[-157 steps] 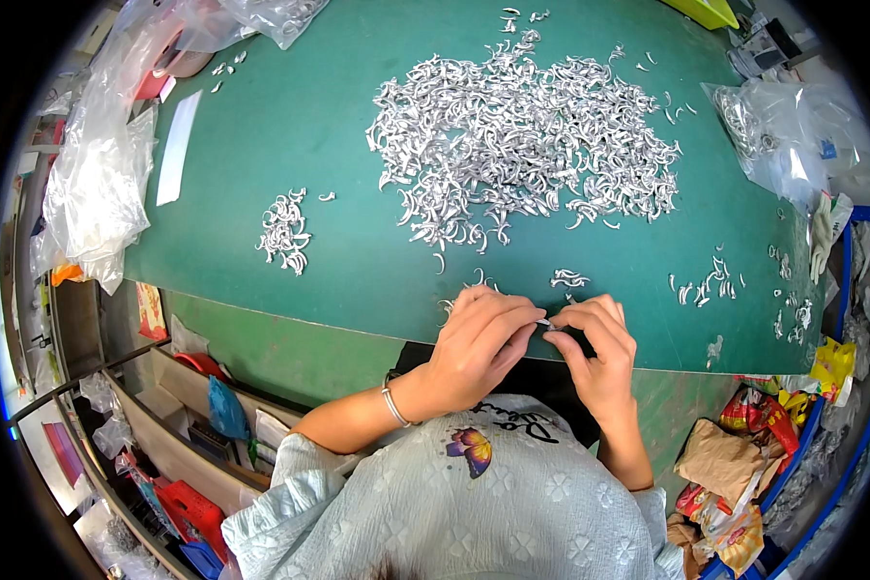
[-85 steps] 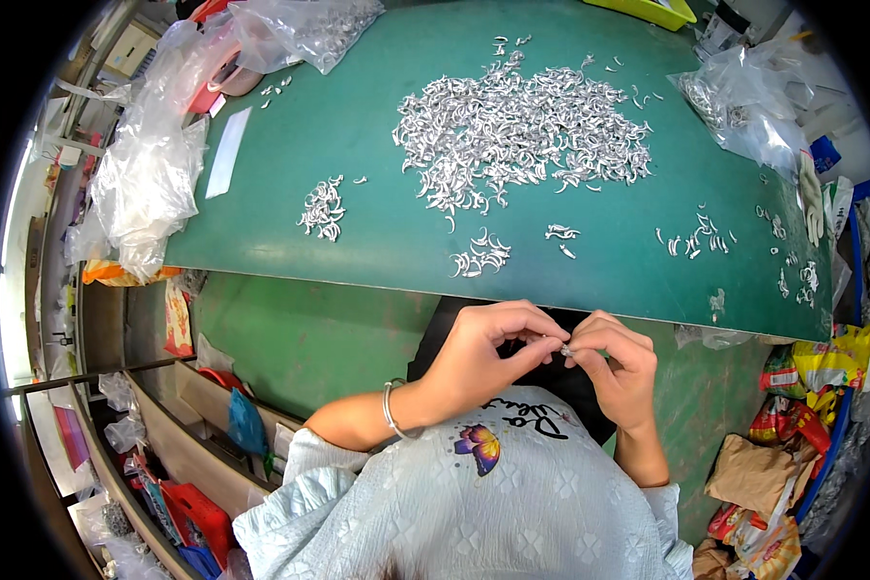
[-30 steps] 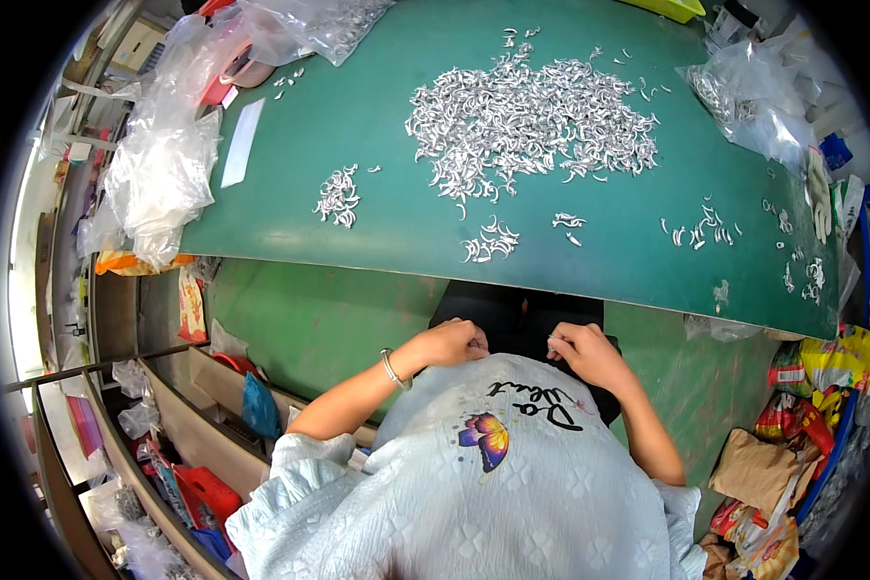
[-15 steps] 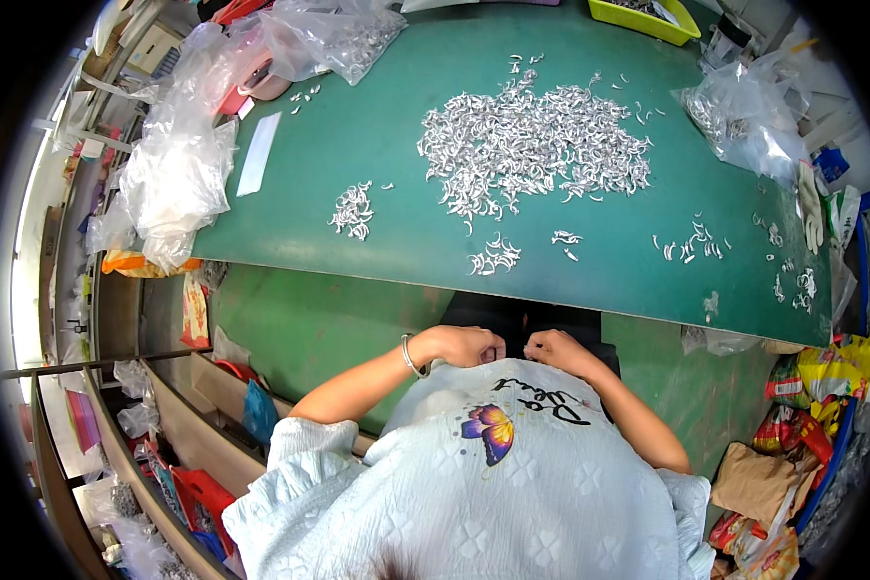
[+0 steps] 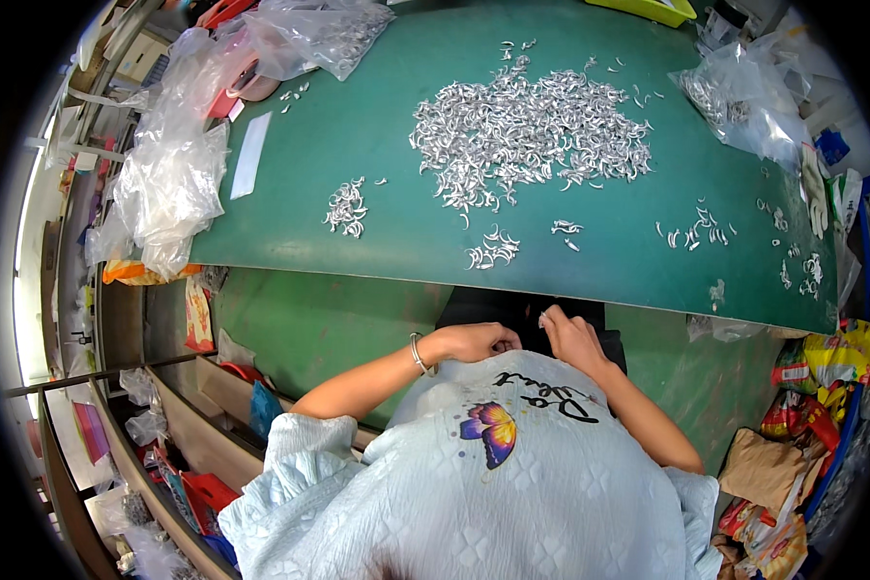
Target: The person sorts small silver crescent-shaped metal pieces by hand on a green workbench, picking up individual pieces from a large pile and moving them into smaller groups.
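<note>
Both hands sit low at the lap, below the near edge of the green desk (image 5: 377, 145). Left hand (image 5: 474, 340) is curled at the chest with a bracelet (image 5: 418, 354) on the wrist; right hand (image 5: 572, 338) is just beside it, fingers bent inward. Whether either pinches a piece – cannot tell, the fingertips are turned away and too small to read.

The work pieces are small silver curved metal parts. Big pile (image 5: 527, 135) lies mid-desk, well apart from the hands. Small cluster (image 5: 493, 249) sits nearest them, close to the desk edge, and a second small cluster (image 5: 346, 208) lies further to the left. Loose strays (image 5: 696, 230) scatter right.

Around: clear plastic bags (image 5: 169, 184) heaped at the left edge, another clear bag (image 5: 744, 92) of parts far right, a white paper strip (image 5: 249, 155), a yellow tray (image 5: 652, 10) at the far edge. Snack wrappers (image 5: 802, 372) lie on the floor at right.

Risk, as a judgement: the near cluster lies close to the edge – a sleeve or wrist coming up could sweep pieces off to the floor. Anything handled over the lap could slip into the dark gap under the desk and be lost. Sorted clusters could also mix with strays if brushed.
</note>
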Motion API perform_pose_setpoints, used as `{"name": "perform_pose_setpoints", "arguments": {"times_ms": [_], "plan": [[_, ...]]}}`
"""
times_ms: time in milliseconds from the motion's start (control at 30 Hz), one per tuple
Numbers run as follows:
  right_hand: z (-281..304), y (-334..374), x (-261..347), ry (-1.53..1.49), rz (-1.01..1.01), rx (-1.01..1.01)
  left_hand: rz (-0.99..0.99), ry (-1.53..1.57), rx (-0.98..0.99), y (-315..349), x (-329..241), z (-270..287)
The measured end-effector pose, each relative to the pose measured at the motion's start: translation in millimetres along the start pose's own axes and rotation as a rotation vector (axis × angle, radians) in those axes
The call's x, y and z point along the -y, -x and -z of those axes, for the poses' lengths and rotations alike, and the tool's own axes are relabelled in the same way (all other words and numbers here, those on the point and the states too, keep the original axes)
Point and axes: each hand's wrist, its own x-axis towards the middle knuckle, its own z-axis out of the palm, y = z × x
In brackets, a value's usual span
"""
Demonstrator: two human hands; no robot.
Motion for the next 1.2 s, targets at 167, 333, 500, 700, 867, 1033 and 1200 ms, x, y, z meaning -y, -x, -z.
{"name": "perform_pose_setpoints", "arguments": {"times_ms": [167, 333, 500, 700, 867, 1033, 1200], "plan": [[18, 1, 19, -0.072, 0.018, -0.104, -0.045, 0.185, 0.136, -3, -1, 3], [28, 3, 40, -0.091, 0.001, -0.086, -0.056, 0.212, 0.225, -18, 24, -2], [28, 8, 41, -0.173, 0.042, -0.12, -0.012, 0.326, 0.039, -2, 16, -2], [30, 25, 45, -0.151, 0.064, -0.108, 0.034, 0.421, -0.492, -19, 22, -14], [34, 38, 51, -0.103, 0.127, -0.054, 0.046, 0.041, -0.859, -78, 64, -1], [44, 32, 48, -0.161, 0.045, 0.034, 0.167, -0.334, -0.483, -67, 26, -12], [39, 30, 35, -0.133, -0.003, 0.09, -0.039, -0.695, -0.824, -21, -5, -10]]}}
